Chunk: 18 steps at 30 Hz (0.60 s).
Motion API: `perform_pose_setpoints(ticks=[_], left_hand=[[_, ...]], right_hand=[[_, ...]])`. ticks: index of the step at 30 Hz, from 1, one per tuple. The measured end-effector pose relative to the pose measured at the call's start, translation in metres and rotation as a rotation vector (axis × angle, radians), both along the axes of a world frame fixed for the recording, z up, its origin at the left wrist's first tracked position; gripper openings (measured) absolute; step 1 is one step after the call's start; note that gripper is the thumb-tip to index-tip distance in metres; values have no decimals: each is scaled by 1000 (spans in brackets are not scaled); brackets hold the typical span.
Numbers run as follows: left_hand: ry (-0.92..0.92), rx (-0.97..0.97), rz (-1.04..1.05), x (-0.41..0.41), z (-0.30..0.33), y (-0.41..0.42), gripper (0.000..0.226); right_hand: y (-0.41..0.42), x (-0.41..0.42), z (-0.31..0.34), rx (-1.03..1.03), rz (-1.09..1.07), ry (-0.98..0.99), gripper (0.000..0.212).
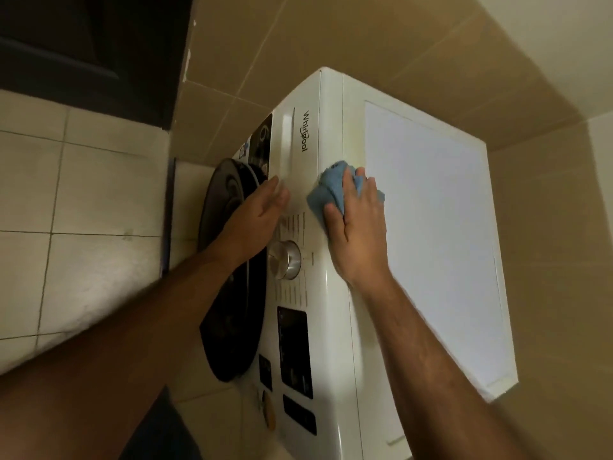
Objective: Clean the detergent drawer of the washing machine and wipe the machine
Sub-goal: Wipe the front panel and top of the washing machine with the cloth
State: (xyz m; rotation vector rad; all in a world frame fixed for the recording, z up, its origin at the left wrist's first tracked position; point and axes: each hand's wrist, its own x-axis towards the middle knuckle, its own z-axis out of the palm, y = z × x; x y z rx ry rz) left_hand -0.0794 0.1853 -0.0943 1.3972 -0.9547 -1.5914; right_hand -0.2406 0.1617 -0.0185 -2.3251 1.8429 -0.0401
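Head view, tilted hard. White washer (428,227) stands in a tiled corner, beige wall tiles (381,44) behind it and pale floor tiles (83,194) at left; a dark cabinet (83,44) fills the upper left. On the washer front: dark round door (232,277), silver dial (288,259), black display (296,351), printed program lists around the dial. Drawer (288,144) sits pushed in flush at the panel's far end, beside the brand lettering. Left forearm crosses the door and covers part of it. Left hand (262,214) reaches to the panel just below the drawer, fingers straight and together, holding nothing; it is motion-blurred, so whether the fingertips touch the panel is unclear. Right hand (360,227) lies on the washer's top front edge, fingers curled over a blue cloth (331,190), thumb spread to the side, pressing the cloth against the edge. Cloth is bunched and sticks out past the fingers toward the drawer.
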Motion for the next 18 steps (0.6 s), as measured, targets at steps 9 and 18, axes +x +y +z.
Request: perform_pose_setpoints(ticks=[9,18], left_hand=[[3,-12,-96,3,11,49,61],[42,-25,-92,9,14,78,73]], right_hand=[[133,-21,0,85,-106,25,62],[125,-5,2,62,-144,126,69]])
